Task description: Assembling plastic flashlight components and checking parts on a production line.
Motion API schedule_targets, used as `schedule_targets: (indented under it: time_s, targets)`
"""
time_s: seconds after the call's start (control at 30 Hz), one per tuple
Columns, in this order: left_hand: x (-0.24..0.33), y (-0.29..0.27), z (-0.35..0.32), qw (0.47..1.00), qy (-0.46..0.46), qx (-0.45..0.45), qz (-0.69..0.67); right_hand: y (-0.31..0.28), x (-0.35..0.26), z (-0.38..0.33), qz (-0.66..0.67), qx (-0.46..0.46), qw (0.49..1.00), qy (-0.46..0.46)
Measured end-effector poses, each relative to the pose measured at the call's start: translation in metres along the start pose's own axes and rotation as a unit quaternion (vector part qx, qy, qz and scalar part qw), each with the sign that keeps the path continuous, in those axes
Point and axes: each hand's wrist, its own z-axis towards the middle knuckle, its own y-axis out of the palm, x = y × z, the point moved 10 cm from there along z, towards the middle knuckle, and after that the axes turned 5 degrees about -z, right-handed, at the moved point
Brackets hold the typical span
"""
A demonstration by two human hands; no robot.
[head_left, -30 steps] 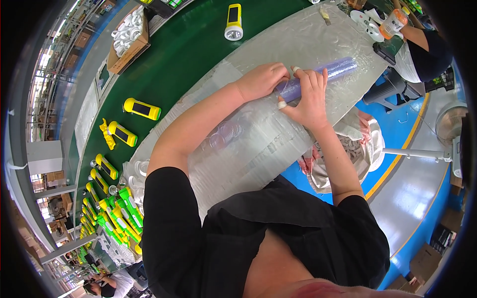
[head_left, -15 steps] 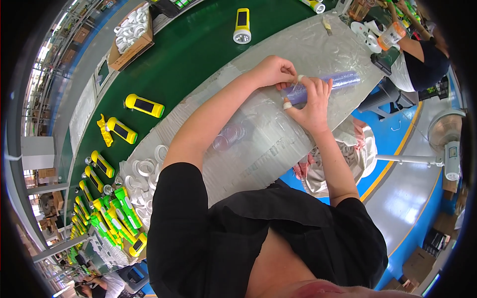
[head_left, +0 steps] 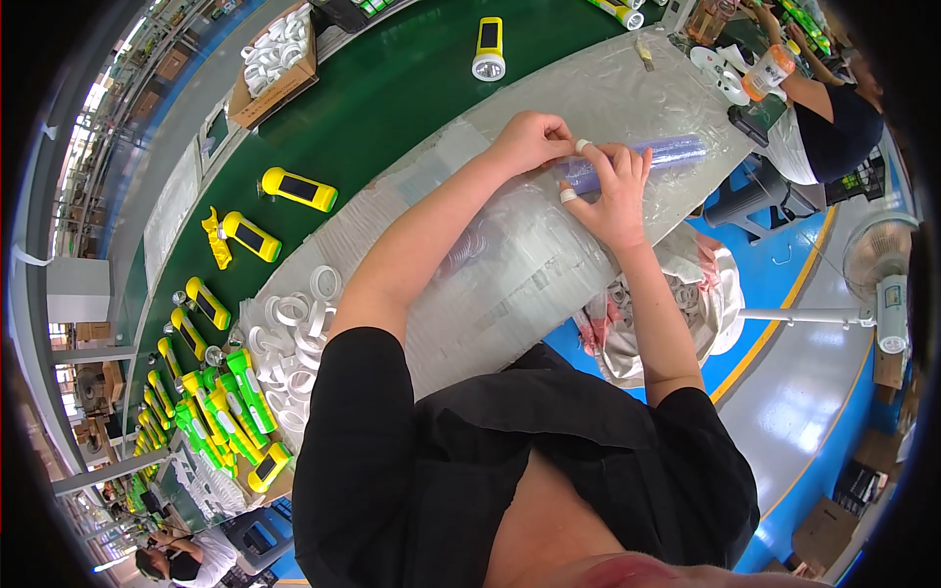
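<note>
A long bluish clear roll, wrapped in shiny film, lies on the plastic-covered work surface. At its left end, my left hand has thumb and fingertips pinched together; whatever they hold is too small to make out. My right hand grips that same end, thumb on the near side and fingers over the far side. White covers sit on its thumb and index fingertip. Below my hands, several clear round discs lie under or in clear plastic. White rings are heaped left of my left arm.
Yellow flashlights stand spaced along the green belt; green and yellow ones are piled at lower left. A carton of white parts is beyond the belt. A sack hangs at right, near a fan and a co-worker.
My fingers have shifted slightly at the roll's left end, the left hand still pinching. The belt, flashlights and carton appear a little further right, as the view has turned slightly.
</note>
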Motion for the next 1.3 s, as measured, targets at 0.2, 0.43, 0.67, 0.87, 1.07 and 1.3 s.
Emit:
schedule_targets:
  time_s: [0.2, 0.43, 0.67, 0.87, 1.07, 1.3]
  targets:
    - [-0.008, -0.010, -0.006, 0.991, -0.051, 0.028, -0.121, 0.007, -0.005, -0.004, -0.058, -0.035, 0.997, -0.045]
    - [0.011, 0.008, -0.050, 0.992, 0.039, -0.116, 0.006, 0.008, -0.001, -0.001, -0.034, -0.032, 0.999, -0.010]
    - [0.012, 0.014, -0.052, 0.996, 0.053, -0.067, 0.024, 0.015, -0.001, -0.004, -0.069, -0.081, 0.994, -0.025]
    - [0.022, 0.016, -0.066, 0.991, 0.074, -0.022, 0.111, 0.015, 0.000, -0.004, -0.069, -0.118, 0.989, -0.052]
    - [0.028, 0.024, -0.073, 0.982, 0.056, 0.024, 0.178, 0.019, 0.002, -0.005, -0.089, -0.145, 0.982, -0.082]
    - [0.027, 0.022, -0.076, 0.987, 0.051, 0.042, 0.147, 0.019, 0.003, -0.006, -0.085, -0.148, 0.981, -0.098]
